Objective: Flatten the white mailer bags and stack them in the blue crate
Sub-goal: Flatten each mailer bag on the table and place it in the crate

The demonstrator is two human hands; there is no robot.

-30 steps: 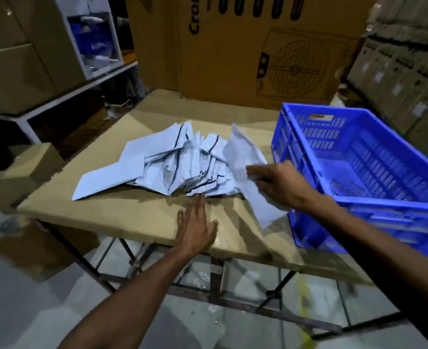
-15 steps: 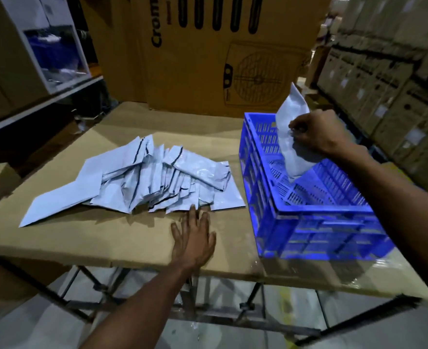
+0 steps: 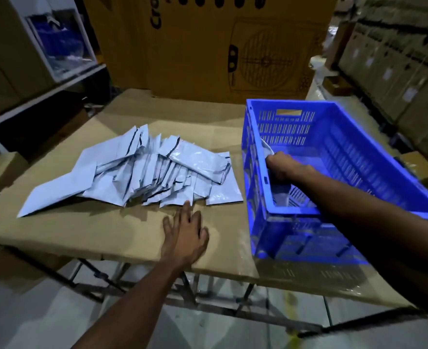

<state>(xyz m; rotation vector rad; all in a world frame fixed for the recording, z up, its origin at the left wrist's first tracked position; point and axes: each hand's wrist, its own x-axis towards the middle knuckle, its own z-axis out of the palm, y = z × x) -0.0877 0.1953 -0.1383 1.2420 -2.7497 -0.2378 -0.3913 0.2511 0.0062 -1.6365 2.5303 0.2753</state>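
A loose pile of white mailer bags (image 3: 145, 175) lies crumpled on the cardboard-covered table (image 3: 107, 230), left of the blue crate (image 3: 358, 157). My left hand (image 3: 185, 235) rests flat on the table, fingers straight, its fingertips just touching the pile's near edge. My right hand (image 3: 280, 167) is down inside the crate by its left wall, fingers curled round one white mailer bag (image 3: 280, 197). That bag runs from behind my knuckles down to the crate floor; most of it is hidden by my hand and forearm.
A large brown carton (image 3: 233, 46) stands behind the table. Stacked cartons (image 3: 396, 59) line the right side. A white shelf unit (image 3: 56, 46) is at the back left. The table's near edge runs close to my left wrist, with a metal frame and grey floor below.
My right hand lifted one mailer off the pile, carried it right over the crate, and has now lowered it inside along the left wall. My left hand has stayed flat on the table.
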